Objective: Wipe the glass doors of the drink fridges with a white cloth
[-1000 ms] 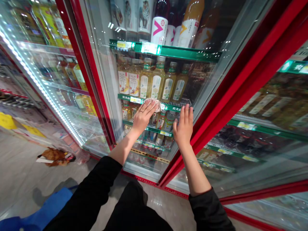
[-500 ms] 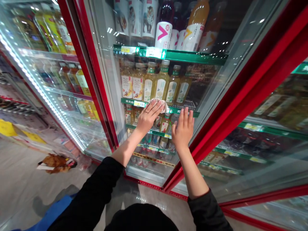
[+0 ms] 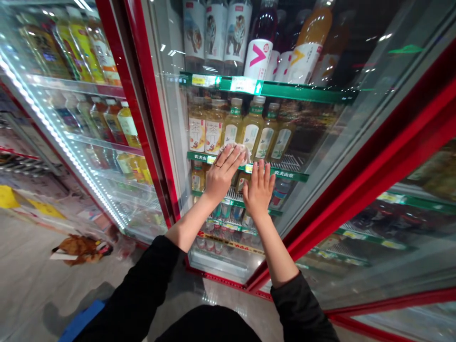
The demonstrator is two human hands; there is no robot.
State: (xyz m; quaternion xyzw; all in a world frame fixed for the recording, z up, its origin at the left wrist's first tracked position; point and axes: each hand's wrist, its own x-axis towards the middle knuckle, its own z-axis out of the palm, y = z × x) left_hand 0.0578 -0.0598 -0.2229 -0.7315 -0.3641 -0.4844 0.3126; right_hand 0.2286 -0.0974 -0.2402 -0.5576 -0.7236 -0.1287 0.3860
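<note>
My left hand [image 3: 221, 175] lies with its fingers stretched over a crumpled white cloth [image 3: 233, 148], pressing it against the glass door [image 3: 320, 123] of a drinks fridge. A ring shows on one of its fingers. Close by on the right, my right hand [image 3: 260, 187] is open and flat at the glass with nothing in it. Behind the pane, bottles of yellowish tea [image 3: 251, 130] stand on a shelf with a green edge strip [image 3: 290, 175]. The palm side of both hands is hidden.
Red door frames [image 3: 142, 95] border the glass on both sides. To the left stands another lit fridge with bottles [image 3: 112, 121]. A brown furry-looking thing [image 3: 76, 249] lies on the grey floor [image 3: 24, 275], and a blue object [image 3: 81, 323] shows at the lower left.
My right hand has moved left across the glass, nearer to my left hand. The left hand and cloth have shifted slightly left and up against the bottles behind. The view has turned a little.
</note>
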